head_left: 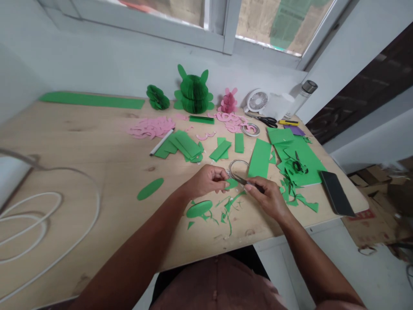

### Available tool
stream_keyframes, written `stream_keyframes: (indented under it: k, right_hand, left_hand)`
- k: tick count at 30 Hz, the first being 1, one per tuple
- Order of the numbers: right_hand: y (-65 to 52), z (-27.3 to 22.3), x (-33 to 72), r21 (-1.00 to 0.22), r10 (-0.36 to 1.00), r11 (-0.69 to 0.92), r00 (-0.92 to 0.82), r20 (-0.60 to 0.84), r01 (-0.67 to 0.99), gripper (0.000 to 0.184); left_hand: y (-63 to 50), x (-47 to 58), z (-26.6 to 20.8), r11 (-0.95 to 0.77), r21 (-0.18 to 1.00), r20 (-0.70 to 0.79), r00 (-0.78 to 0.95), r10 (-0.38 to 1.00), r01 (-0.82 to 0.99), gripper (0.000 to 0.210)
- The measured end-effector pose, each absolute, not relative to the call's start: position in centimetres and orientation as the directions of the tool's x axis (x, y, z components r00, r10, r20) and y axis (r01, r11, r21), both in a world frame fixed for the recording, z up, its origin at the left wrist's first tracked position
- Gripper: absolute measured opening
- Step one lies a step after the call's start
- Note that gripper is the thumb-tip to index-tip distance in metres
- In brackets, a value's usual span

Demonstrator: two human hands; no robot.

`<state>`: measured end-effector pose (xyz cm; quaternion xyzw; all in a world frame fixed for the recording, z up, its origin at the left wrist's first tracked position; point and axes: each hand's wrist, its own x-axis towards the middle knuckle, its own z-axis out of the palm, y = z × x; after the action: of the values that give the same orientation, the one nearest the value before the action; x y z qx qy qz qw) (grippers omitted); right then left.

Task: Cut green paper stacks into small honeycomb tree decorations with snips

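Note:
My left hand [211, 178] pinches a small green paper piece [231, 184] above the table. In my right hand [266, 196] is a pair of scissors [241, 181], its handles within my fingers and its blades at the edge of the green piece. Whether the blades are apart is too small to tell. Just below my hands lie a green paper oval [199, 209] and thin green offcuts [227, 213]. Another green oval [150, 189] rests left of my left forearm. A roll of tape [238, 169] stands behind the scissors.
Green paper strips [185, 145], pink scraps [153, 128] and a white marker [162, 142] lie farther back. Along the wall stand a green honeycomb figure [194, 94], a pink one [229, 101] and a small fan [257, 101]. A phone [336, 193] is at right, white cable [93, 206] at left.

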<state>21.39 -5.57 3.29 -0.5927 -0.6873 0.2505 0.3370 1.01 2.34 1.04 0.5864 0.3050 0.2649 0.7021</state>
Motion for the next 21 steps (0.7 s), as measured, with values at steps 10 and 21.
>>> stream_keyframes:
  k: [10,21]
  right_hand:
    - [-5.67,3.51,21.12,-0.752,0.980,0.198,-0.103,0.172,0.629,0.024]
    - [-5.68,3.48,21.16,-0.747,0.982,0.187,-0.105,0.157,0.637,0.024]
  left_hand:
    - [2.35,1.00,1.18,0.169,0.986,-0.124,0.674,0.728,-0.001,0.013]
    - [2.28,0.98,1.22,0.167,0.986,-0.113,0.685,0.720,-0.013,0.012]
